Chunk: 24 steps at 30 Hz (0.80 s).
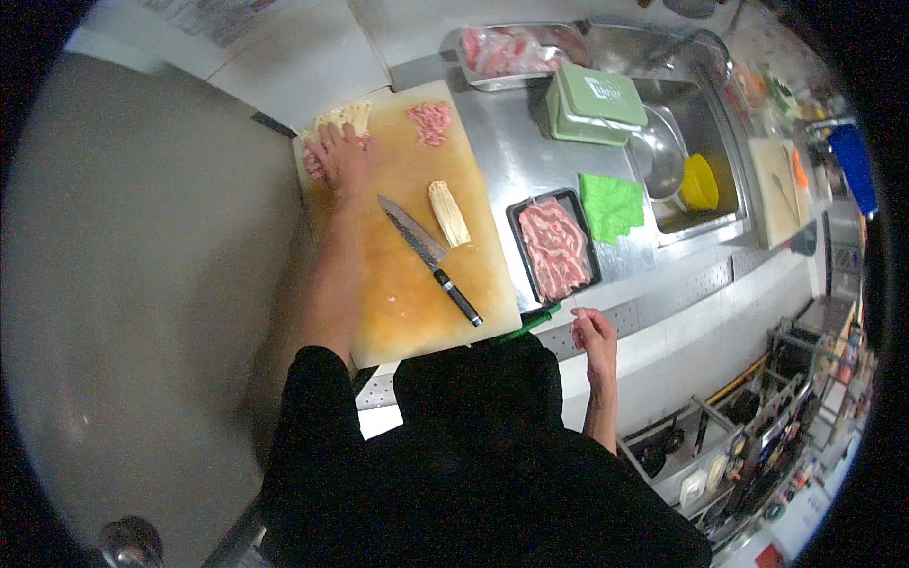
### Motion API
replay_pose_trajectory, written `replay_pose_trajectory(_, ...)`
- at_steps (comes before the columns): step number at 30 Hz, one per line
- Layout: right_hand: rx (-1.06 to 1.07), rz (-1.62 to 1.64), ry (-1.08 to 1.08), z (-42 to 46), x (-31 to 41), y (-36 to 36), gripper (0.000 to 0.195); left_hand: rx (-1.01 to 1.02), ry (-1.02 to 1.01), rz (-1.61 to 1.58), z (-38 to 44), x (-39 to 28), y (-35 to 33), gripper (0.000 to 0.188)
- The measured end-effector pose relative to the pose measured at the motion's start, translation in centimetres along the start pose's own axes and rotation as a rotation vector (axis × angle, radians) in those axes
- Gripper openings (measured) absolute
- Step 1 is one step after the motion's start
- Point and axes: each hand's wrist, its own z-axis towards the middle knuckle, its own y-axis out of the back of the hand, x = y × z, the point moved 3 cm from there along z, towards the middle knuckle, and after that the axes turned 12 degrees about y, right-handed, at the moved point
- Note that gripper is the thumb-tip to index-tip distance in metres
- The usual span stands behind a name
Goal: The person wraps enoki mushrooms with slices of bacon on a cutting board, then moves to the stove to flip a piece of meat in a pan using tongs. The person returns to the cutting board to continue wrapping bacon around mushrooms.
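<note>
At the far left corner of a cutting board (398,298), my left hand (339,160) lies over enoki mushrooms (351,113) and pieces of pink meat (312,165). It hides part of them, so its grip cannot be made out. My right hand (595,337) hovers empty off the board's right side, its fingers loosely curled. Close to it is a black tray of sliced marbled meat (554,248). A kitchen knife (433,259) with a dark handle rests slantwise mid-board. Beside the blade lies an enoki bunch (449,214). Chopped pink meat (429,123) sits near the far edge.
On the steel counter are a green cloth (611,206), a green lidded box (596,106) and a metal tray with bagged meat (511,53). Further right, a sink (717,220) holds a yellow bowl (699,183). Another cutting board (774,192) stands beyond it.
</note>
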Motion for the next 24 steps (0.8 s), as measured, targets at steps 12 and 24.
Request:
replay_pose_trajectory(12, -0.032, -0.18, 0.152, 3.0, 1.5, 0.1, 0.025, 0.212, 0.743, -1.109, -17.5, 4.1, 12.2, 0.037)
replay_pose_trajectory(24, 0.005, -1.236, 0.995, 15.7, 1.9, -7.3, 0.037, 0.597, 0.322, -1.079, -30.2, 2.0, 20.7, 0.018)
